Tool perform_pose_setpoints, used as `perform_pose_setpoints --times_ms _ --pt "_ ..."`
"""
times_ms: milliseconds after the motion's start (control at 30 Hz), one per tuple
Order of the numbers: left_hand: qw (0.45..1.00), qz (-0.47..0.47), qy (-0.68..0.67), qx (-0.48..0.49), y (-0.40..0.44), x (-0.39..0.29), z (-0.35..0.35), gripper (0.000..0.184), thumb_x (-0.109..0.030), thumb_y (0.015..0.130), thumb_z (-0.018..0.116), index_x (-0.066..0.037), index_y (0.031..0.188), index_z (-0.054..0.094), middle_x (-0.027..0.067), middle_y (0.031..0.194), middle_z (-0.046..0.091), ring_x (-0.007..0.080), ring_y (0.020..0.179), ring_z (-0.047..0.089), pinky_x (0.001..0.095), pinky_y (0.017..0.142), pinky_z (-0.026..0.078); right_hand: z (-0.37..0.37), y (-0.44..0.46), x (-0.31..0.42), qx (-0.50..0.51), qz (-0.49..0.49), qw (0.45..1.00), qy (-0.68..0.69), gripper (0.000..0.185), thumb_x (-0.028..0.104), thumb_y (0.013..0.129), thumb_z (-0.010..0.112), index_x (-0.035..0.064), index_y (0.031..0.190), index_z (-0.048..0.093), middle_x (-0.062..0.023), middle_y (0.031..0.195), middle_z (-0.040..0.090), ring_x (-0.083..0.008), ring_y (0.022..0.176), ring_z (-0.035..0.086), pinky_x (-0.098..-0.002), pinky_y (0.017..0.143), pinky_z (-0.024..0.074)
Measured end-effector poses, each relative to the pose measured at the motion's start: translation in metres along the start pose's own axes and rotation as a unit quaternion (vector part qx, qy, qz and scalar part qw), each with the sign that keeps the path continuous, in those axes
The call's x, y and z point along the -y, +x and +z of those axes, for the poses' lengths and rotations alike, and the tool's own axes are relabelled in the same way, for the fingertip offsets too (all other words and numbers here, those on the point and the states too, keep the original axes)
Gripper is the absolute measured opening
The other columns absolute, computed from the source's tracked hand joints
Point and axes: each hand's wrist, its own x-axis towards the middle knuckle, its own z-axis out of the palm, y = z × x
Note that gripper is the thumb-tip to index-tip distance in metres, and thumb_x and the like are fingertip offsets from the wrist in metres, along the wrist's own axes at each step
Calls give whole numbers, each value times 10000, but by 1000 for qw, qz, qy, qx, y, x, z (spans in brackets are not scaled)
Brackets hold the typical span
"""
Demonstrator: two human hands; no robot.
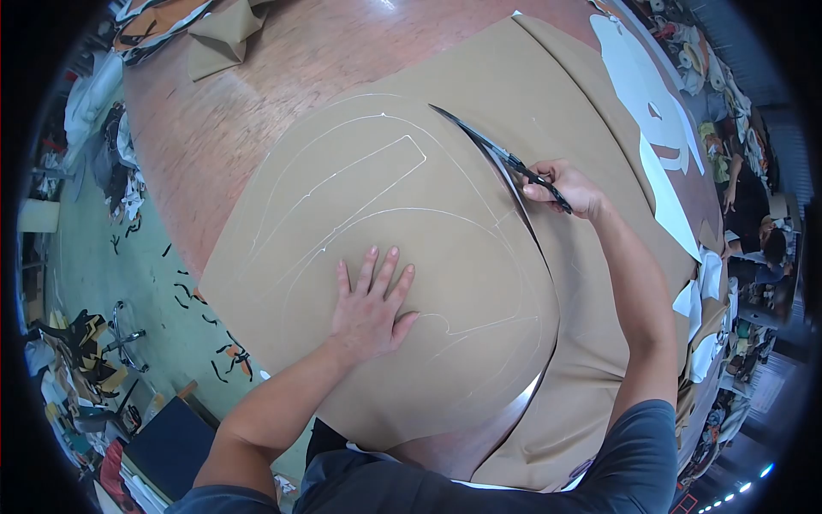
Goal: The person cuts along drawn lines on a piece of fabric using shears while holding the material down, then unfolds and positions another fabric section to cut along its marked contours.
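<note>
Tan sheet material (402, 283) with white drawn outlines lies over the table. My left hand (373, 310) rests flat on it, fingers spread, below the curved lines. In my right hand (567, 187) are long dark scissors (498, 151), held by their handles with the tips pointing up and left. The blades lie at a curved cut that runs down the right side of the outlined piece, which is parted there from the rest of the tan material (591, 257). Part of the scissor handles is hidden by my fingers.
Reddish wooden tabletop (197, 146) shows at the upper left, with a folded tan scrap (224, 38) at its far edge. White pattern pieces (629, 77) lie along the right. Fabric piles flank both sides. A person (753, 201) is at the far right; a dark box (171, 445) stands lower left.
</note>
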Motion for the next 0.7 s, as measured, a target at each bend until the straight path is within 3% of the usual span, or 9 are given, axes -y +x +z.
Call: perform_pose_setpoints --times_ms 100,700 --pt "1000 -4 6 17 1 -1 -3 772 -581 1041 510 -174 1682 371 166 1785 206 450 1640 150 815 1213 125 -4 2 1 17 -13 1000 -10 546 512 773 969 83 977 699 72 671 562 -35 510 486 -223 450 350" --pt "1000 4 -7 -9 1 1 1 780 -581 1008 570 -164 1650 423 188 1762 253 484 1619 191 828 1199 123 -13 7 3 42 -23 999 7 610 560 762 962 71 1027 709 59 683 585 -44 510 526 -222 442 380"
